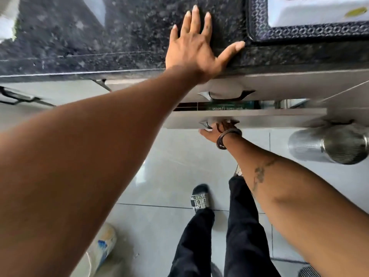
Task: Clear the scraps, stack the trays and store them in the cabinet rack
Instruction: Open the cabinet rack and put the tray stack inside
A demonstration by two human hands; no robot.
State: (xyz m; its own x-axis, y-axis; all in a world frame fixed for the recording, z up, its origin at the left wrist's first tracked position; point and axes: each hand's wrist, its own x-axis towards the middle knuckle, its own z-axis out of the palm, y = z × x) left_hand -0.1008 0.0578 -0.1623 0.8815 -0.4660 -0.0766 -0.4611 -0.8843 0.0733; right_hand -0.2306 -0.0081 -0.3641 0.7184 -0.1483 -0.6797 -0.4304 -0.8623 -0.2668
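My left hand [196, 45] lies flat, fingers spread, on the dark speckled countertop [89, 37] near its front edge. Below the counter, my right hand [214, 130] grips the handle of a grey pull-out cabinet front [259, 116], which stands slightly out from the cabinet face. Through the gap behind it I see dark and green items, blurred. A tray with a dark patterned rim [299, 34] sits on the counter at the top right, holding a white container [311, 13] with a yellow-green scrap [356, 12] in it.
A perforated steel cylinder [327, 144] hangs at the right beside the cabinet. The floor is pale tile; my legs and a sandalled foot [200, 198] stand below. A white bag or bottle [101, 244] lies on the floor at the lower left.
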